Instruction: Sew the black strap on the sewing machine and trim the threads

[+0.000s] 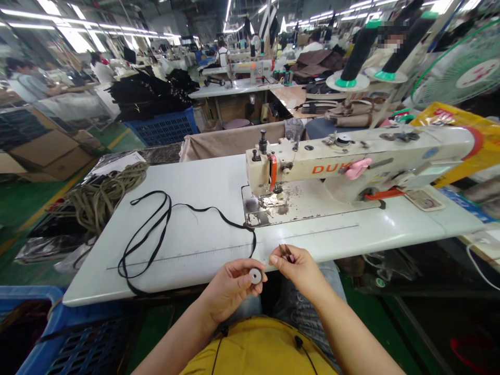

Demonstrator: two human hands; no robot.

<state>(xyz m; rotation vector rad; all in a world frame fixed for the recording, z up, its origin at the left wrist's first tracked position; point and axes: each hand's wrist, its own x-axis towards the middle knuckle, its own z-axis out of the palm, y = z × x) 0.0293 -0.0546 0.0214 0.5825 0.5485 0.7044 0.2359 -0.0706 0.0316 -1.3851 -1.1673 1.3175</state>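
My left hand point(230, 289) pinches a small round metal bobbin point(255, 275) between thumb and fingers, just below the front edge of the white sewing table point(195, 250). My right hand point(299, 268) is closed on small thread snips point(287, 252), their tips pointing up beside the bobbin. A long black strap point(156, 229) loops over the table's left half and runs to the needle area of the cream sewing machine point(351, 166). The machine stands at the table's right.
A pile of olive cord point(105, 195) lies at the table's left end. Blue plastic crates point(58, 338) stand on the floor at lower left. Black thread cones point(357, 52), a fan point(464, 67) and a yellow bag point(461, 120) sit behind the machine. Other workers sit at far tables.
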